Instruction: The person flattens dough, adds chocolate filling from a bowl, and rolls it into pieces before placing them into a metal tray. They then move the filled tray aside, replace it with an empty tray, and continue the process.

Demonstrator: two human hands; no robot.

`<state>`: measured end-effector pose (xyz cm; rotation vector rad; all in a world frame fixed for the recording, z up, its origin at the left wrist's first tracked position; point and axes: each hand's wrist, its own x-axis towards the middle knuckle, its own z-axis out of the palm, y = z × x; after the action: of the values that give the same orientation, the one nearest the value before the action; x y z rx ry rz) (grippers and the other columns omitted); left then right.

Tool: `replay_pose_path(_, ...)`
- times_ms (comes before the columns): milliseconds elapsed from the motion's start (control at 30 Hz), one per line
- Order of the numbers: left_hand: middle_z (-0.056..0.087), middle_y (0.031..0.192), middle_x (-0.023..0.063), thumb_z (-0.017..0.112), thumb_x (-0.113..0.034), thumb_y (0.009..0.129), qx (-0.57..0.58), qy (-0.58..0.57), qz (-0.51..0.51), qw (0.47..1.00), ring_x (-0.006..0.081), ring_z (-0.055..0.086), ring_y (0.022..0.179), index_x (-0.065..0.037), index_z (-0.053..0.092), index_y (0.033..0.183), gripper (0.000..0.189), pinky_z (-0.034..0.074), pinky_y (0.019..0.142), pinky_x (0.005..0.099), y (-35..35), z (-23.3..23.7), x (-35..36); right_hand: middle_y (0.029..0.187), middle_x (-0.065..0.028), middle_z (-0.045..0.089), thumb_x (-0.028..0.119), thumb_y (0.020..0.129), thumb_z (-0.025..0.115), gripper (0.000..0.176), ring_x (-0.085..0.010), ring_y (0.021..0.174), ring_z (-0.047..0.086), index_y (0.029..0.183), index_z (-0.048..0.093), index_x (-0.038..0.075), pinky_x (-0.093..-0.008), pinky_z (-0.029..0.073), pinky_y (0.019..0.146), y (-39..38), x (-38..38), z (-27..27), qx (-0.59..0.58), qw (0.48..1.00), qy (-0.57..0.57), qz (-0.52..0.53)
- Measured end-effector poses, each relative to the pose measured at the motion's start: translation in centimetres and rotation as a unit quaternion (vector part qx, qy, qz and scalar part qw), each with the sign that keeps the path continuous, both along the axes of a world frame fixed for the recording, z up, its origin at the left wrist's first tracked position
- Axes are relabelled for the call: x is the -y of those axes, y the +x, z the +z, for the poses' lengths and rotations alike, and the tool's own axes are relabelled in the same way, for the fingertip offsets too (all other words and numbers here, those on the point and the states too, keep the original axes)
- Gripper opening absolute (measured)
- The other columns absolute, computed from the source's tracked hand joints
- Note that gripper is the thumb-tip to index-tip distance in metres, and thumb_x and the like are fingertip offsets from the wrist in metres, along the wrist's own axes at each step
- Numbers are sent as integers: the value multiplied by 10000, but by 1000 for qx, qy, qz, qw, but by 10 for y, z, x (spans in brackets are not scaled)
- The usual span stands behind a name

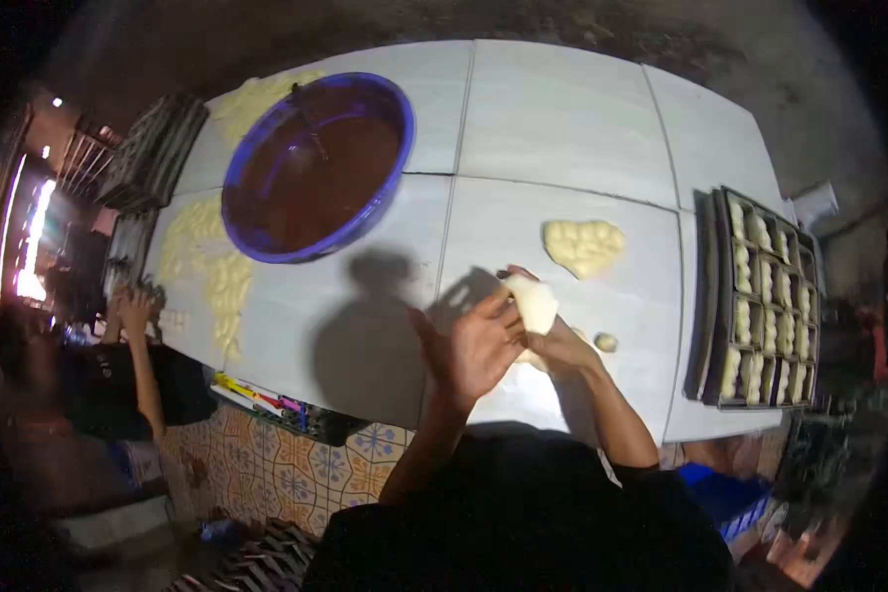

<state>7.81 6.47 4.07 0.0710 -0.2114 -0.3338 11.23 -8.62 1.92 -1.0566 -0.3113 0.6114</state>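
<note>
Blue crate [748, 513], patterned floor [296, 469], co-worker [104, 395].
Crate lower right; floor orange/blue; co-worker black-shirted, at left end of worktop [562, 118].

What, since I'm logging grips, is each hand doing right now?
Left hand: open, palm showing, thumb spread away from the fingers.
Right hand: holding a pale, flattened dough piece.

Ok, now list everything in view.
table: one, white, centre
basin: one, purple, table's left
filling: one, brown, in basin
utensil: one, dark, in basin
loose dough: many, cream, table's left
dough cluster: one, cream, centre
ball: one, beige, below cluster
pans: several, dark, table's right
rolls: many, cream, in pans
container: one, white, by pans
stack: one, dark, left
crate: one, blue, lower right
floor: one, patterned, below
co-worker: one, black-clad, left
dough sheet: one, cream, centre
left hand: one, bare, at sheet
right hand: one, bare, at sheet
</note>
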Motion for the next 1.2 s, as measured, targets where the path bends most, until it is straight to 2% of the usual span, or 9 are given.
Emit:
replay_pose_path(133,535,1129,189,216,-809,788,37,197,189,961,280,502,1048,97,463,1231,1038,370,953,417,93,11,-97,1481,-124,221,763,616,652,1198,-276,1235,396,1477,94,144,-440,440,879,9,-15,-11,61,998,-23,-16)
replay_pose_path(200,632,923,115,144,-641,941,-17,513,319,796,193,591,820,48,568,1167,840,464,788,308,153,21,-154,1483,-120,215,756,622,654,1194,-254,1259,357,1476,96,136,-432,441,883,14,-18,-12,77,992,-76,-65)
replay_pose_path(267,578,702,38,131,-659,931,-101,851,296,422,143,536,629,-20,636,865,817,434,629,303,203,7,-194,1483,-113,210,679,680,676,1117,-241,1239,368,1478,106,146,-379,451,881,18,-19,-17,56,994,-63,-66)
replay_pose_path(467,594,649,110,161,-676,915,-95,840,111,523,325,550,715,-40,554,608,808,406,780,448,224,-19,-208,1477,-91,248,348,890,611,744,-221,1198,414,1464,203,110,-335,458,862,24,-17,-45,-26,998,-5,-62)
replay_pose_path(667,555,721,182,233,-518,978,44,863,431,259,316,542,731,-21,618,799,653,428,777,409,152,9,-123,1362,-88,436,326,906,599,710,-172,1084,511,1457,227,77,-282,462,831,26,-23,-45,-48,994,-26,-96)
replay_pose_path(767,623,1050,178,331,-574,953,-228,531,403,710,257,578,963,1,581,1125,650,443,871,374,114,7,-73,1226,-92,540,286,926,576,650,-142,1041,540,1423,258,13,-267,481,799,26,-31,-43,-200,968,134,-77)
replay_pose_path(800,580,1154,159,355,-652,906,-158,403,154,888,281,562,1027,10,495,1209,741,432,917,391,86,5,-77,1204,-92,552,280,929,571,635,-135,1035,544,1413,269,2,-263,485,794,23,-30,-42,-269,942,192,-63)
replay_pose_path(967,551,1153,124,441,-447,932,-325,346,110,873,256,551,1073,-21,507,1177,496,463,888,407,17,-5,-3,1089,-87,571,195,939,554,278,-178,975,536,1078,639,-31,-317,440,854,-7,-10,-44,-243,948,17,-203)
replay_pose_path(1200,581,1057,149,562,28,864,-65,575,77,812,187,589,944,56,574,1082,221,512,783,273,-28,12,37,1156,-135,518,73,842,592,286,-260,1057,466,1122,632,30,-367,411,900,-57,41,2,376,833,-358,-191)
